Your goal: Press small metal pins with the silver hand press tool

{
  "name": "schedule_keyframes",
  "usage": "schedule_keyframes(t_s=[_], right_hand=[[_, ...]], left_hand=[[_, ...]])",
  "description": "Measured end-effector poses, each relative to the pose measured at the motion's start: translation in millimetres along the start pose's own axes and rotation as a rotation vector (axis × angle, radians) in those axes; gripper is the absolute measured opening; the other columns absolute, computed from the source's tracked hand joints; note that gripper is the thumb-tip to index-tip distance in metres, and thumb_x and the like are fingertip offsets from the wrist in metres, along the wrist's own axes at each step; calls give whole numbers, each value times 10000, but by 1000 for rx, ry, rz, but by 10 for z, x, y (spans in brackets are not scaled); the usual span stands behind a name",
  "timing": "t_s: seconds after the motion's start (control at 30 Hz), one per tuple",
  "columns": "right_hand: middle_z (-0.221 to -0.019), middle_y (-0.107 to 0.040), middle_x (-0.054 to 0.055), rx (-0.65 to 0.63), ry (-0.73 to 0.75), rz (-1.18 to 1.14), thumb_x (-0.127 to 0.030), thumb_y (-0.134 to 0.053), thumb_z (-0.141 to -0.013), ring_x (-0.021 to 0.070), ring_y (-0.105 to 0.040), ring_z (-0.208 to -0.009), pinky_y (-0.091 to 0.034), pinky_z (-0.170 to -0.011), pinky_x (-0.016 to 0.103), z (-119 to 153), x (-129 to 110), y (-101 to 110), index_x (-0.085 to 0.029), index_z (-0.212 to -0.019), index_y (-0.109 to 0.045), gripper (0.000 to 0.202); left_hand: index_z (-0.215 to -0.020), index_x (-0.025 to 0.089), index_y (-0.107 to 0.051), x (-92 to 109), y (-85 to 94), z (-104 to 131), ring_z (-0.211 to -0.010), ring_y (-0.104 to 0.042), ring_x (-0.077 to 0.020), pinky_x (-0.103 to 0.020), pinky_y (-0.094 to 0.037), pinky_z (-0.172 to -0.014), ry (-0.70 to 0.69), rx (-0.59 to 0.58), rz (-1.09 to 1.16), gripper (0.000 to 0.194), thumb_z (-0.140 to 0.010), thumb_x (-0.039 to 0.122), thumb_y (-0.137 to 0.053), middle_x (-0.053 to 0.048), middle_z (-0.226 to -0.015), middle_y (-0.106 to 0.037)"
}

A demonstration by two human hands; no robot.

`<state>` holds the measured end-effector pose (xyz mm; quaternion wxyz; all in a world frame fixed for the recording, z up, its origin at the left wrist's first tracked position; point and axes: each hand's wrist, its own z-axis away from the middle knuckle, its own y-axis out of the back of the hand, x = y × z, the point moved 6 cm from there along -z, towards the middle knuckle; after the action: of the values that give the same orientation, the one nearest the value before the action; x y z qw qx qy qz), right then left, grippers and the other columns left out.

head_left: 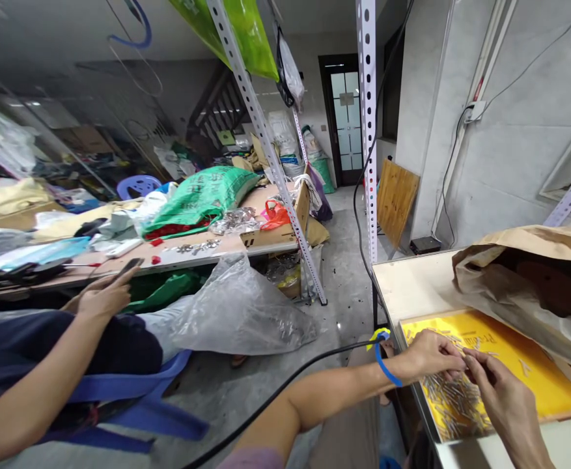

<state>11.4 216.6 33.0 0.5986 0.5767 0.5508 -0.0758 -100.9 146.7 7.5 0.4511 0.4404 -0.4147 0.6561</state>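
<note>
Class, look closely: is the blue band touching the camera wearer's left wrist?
Touching: the head view shows the blue band looped around the left wrist.

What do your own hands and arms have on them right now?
Both the left hand and the right hand are ungloved. The left wrist wears a thin, plain blue band, and a muted purple sleeve ends above that elbow. No band or sleeve shows on the right.

workshop | perforated metal posts (367, 130) | cluttered worktable (187, 253) | stuffed green sack (200, 198)
</note>
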Motion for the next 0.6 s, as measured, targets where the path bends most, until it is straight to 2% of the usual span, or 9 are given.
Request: schedule_keyframes(t_s=[0.1,0.17,0.23,0.3,0.4,0.5,0.6], right_hand=[[-644,-683,53,-2,1,8,-616,-433,-756,226,-641,-568,-506,-512,308,-42,0,-34,-227,-782,-684,464],[-681,-687,53,-29,36,26,-533,-437,-798,217,-648,-604,-525,-563,314,-73,-35,-69,-216,-817,-675,397],[-801,-697,82,-68,141,62,-452,-432,-833,224,-660,-731,-539,-682,345,-64,-127,-87,-202,-823,-673,347],[-942,-681,134,-68,223,134,-408,-425,-858,252,-647,-873,-531,-767,387,3,-206,-28,-178,-818,-679,346],[-1109,-620,149,-21,255,214,-332,-399,-908,253,-583,-1040,-491,-878,413,226,-259,243,-155,-972,-663,324],[-1030,-632,107,-15,185,257,-302,-400,-935,207,-608,-958,-510,-840,362,622,-240,620,-171,-1051,-628,288],[-919,-641,81,-73,55,299,-297,-385,-949,183,-629,-834,-531,-738,313,1161,-134,905,-186,-1034,-621,275]], left_hand=[[-672,75,-639,-14,82,-56,-516,-526,-82,-252,-469,-601,94,-66,189,348,-565,373,-783,-3,-588,-582],[-652,73,-629,23,201,-74,-504,-505,-67,-228,-454,-578,100,14,199,340,-570,364,-785,6,-562,-563],[-697,75,-644,85,309,-35,-508,-487,-53,-204,-439,-571,59,142,134,279,-630,322,-755,15,-564,-555],[-756,77,-653,106,318,57,-536,-498,-57,-201,-445,-585,74,189,41,248,-652,284,-743,3,-619,-582],[-875,96,-657,84,159,220,-557,-511,-56,-185,-436,-566,92,102,-49,282,-657,257,-733,-4,-713,-618],[-864,102,-646,-60,-160,395,-544,-514,-60,-177,-427,-529,177,-70,-71,296,-642,279,-729,0,-707,-615],[-769,102,-618,-262,-533,544,-533,-515,-64,-176,-425,-511,262,-204,-64,258,-611,274,-727,11,-658,-587]])
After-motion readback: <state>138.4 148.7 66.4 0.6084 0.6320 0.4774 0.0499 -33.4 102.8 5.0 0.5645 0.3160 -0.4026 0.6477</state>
